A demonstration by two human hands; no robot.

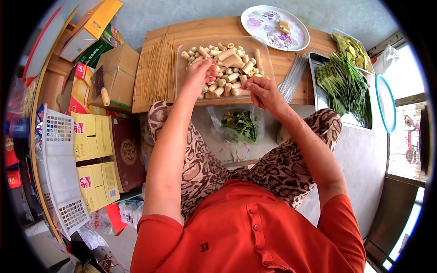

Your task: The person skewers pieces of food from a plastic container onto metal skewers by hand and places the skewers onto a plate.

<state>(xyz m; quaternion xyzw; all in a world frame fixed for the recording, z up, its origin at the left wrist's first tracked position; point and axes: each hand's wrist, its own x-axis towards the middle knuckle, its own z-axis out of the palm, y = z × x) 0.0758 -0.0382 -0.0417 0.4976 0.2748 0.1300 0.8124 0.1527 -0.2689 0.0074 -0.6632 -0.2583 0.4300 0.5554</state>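
A clear plastic tub [178, 68] on the wooden table is filled with short beige rolls [234, 61], which look like tofu-skin rolls, and small round pale pieces [221, 82]. My left hand [200, 75] is over the tub's left half, fingers curled inward among the rolls; whatever they grip is hidden. At the tub's front right, my right hand [266, 93] has thumb and forefinger pinched together above the rolls. What sits in that pinch is too small to make out. Thin wooden skewers [157, 68] lie left of the tub, and thin metal skewers [292, 75] lie to its right.
A flowered oval tray [255, 34] at the back holds a few rolls. On the right are a metal tray [318, 86] of leafy greens [343, 82] and sliced vegetables [353, 52]. A bag of greens [241, 125] sits below the table. Boxes [116, 68] and a knife [104, 93] stand left.
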